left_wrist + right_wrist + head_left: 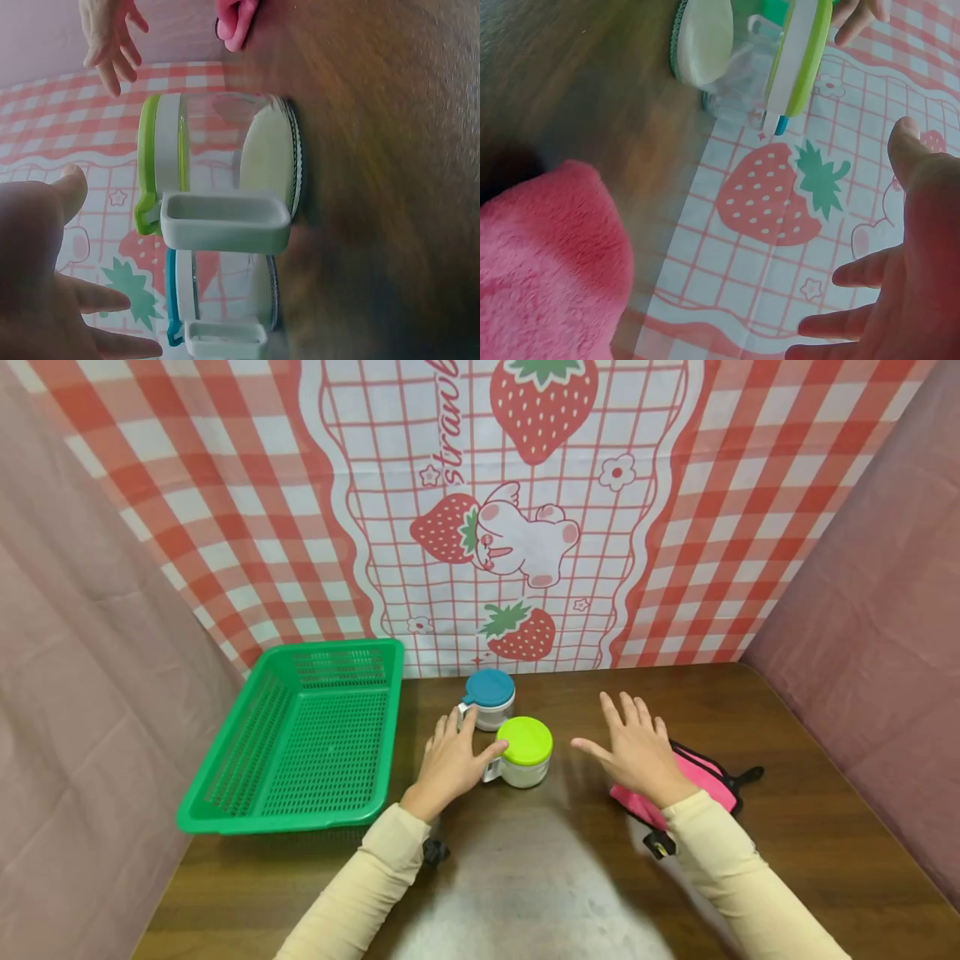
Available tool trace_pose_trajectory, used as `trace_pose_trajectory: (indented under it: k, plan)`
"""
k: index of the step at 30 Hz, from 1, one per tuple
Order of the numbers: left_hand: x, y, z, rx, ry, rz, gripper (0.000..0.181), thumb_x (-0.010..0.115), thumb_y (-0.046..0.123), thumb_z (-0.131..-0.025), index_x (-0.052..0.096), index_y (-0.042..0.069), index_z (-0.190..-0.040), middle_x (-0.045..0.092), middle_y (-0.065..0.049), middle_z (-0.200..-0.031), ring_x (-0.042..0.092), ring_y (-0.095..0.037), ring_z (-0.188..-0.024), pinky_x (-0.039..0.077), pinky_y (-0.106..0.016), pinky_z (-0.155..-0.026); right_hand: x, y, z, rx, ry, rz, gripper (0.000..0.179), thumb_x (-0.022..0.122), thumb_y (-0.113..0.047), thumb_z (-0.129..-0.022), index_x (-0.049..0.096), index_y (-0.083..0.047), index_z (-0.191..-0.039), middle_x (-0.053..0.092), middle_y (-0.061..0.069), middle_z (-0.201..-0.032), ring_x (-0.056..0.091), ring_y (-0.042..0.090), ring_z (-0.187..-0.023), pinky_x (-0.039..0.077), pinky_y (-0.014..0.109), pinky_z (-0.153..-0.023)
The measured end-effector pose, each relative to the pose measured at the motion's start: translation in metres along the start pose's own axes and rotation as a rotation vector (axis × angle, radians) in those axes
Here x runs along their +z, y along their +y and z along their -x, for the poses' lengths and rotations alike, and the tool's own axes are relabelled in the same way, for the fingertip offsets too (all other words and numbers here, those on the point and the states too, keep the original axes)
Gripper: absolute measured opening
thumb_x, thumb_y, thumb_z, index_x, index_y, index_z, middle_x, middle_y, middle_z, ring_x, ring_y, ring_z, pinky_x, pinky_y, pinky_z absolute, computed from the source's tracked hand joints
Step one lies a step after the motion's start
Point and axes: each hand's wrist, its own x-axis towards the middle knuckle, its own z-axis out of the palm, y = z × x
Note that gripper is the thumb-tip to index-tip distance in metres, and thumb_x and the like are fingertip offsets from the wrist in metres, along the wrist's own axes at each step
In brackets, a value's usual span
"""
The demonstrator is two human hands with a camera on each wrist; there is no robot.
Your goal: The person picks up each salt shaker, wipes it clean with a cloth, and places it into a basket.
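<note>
Hovering empty, fingers extended, are left hand [448,762], lime-lidded jar [525,752] at three o'clock, and right hand [637,748], pink cloth [708,779] at four.

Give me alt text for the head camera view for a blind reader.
A person's open left hand hovers beside a lime-lidded jar and, behind it, a blue-lidded jar on a wooden table. The open right hand partly hides a pink cloth item with black edging. A green basket sits at left, before a strawberry-print backdrop.
</note>
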Motion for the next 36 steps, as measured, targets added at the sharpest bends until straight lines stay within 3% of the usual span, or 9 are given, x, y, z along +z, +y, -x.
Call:
trace_pose_trajectory:
  k: [8,16,23,36]
  plan:
    - [0.005,-0.003,0.005,-0.019,-0.040,0.131,0.080,0.055,0.058,-0.092,0.031,0.012,-0.153,0.032,-0.021,-0.156,0.032,-0.042,-0.142,0.033,-0.062,-0.110,0.002,0.011,0.005,-0.022,0.027,-0.022,0.094,0.053,-0.064,-0.090,0.024,-0.001,-0.153,0.024,0.033,-0.153,0.023,0.051,-0.140,0.023,0.070,-0.107]
    - [0.013,-0.006,0.005,-0.003,-0.069,0.244,0.070,0.055,0.051,-0.095,0.040,0.007,-0.147,0.042,-0.021,-0.149,0.039,-0.042,-0.138,0.033,-0.058,-0.111,-0.004,0.026,0.012,-0.053,-0.013,0.009,0.091,0.053,-0.060,-0.092,0.025,0.005,-0.150,0.032,0.035,-0.148,0.028,0.050,-0.137,0.026,0.070,-0.106]
    - [0.016,-0.009,0.006,0.012,-0.065,0.280,0.064,0.056,0.044,-0.096,0.044,0.004,-0.144,0.047,-0.020,-0.146,0.043,-0.039,-0.136,0.035,-0.057,-0.110,-0.009,0.040,0.013,-0.030,-0.056,-0.029,0.088,0.046,-0.058,-0.097,0.024,0.008,-0.149,0.030,0.037,-0.148,0.028,0.052,-0.136,0.024,0.070,-0.107]
    - [0.020,-0.013,0.004,0.029,-0.120,0.305,0.055,0.053,0.042,-0.099,0.052,0.004,-0.139,0.056,-0.016,-0.139,0.050,-0.037,-0.130,0.040,-0.054,-0.107,0.003,0.066,0.027,0.007,-0.095,-0.071,0.088,0.053,-0.055,-0.095,0.028,0.013,-0.146,0.034,0.038,-0.145,0.032,0.055,-0.132,0.028,0.068,-0.107]
